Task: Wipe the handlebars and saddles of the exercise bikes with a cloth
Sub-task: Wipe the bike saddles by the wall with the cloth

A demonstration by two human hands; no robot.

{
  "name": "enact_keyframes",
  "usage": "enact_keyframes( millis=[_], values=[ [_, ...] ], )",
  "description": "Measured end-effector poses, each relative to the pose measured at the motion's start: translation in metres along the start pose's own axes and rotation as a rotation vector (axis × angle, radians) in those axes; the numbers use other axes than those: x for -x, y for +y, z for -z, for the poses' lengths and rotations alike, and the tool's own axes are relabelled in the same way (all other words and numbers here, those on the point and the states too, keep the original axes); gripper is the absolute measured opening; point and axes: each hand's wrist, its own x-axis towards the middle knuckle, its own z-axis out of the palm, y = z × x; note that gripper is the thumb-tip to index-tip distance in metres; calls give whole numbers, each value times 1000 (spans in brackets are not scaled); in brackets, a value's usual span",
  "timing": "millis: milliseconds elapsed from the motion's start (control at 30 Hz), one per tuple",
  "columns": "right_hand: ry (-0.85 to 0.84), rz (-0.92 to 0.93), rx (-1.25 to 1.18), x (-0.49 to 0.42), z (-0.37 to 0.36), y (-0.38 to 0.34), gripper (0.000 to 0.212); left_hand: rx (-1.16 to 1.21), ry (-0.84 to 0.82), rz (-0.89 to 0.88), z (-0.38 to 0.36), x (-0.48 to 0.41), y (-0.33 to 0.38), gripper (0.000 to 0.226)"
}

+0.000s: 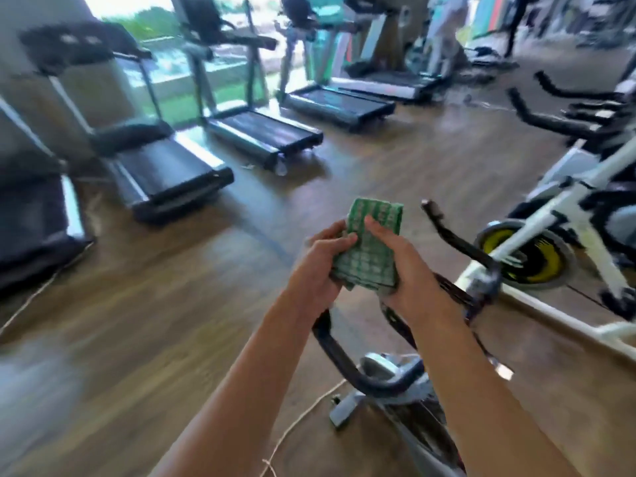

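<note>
Both of my hands hold a folded green checked cloth in front of me. My left hand grips its left side and my right hand grips its right side, thumb on top. Below the hands runs the black curved handlebar of an exercise bike, with a grey console at its middle. The handlebar's far end rises to the right of the cloth. The cloth is above the bar and does not touch it. No saddle shows. The picture is blurred.
A white exercise bike with a yellow flywheel stands at the right, another black handlebar behind it. Several treadmills line the left and back by the windows. A white cord lies on the wooden floor.
</note>
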Motion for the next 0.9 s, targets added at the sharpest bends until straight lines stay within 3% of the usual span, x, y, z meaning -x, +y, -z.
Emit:
enact_keyframes(
  millis=[100,300,600,767,900],
  values=[
    [-106,-132,-17,-26,-42,32,28,5,71,-73,51,8,22,34],
    [-174,-224,25,-94,-112,67,25,-5,162,-160,125,-15,69,57],
    [-311,-228,137,-241,-158,53,42,42,249,-172,182,-139,136,57],
    [-253,-173,70,-341,-171,38,25,12,302,-179,193,-240,165,56],
    [-180,-103,-7,-402,-180,29,23,56,268,-143,207,-312,183,54]
  ],
)
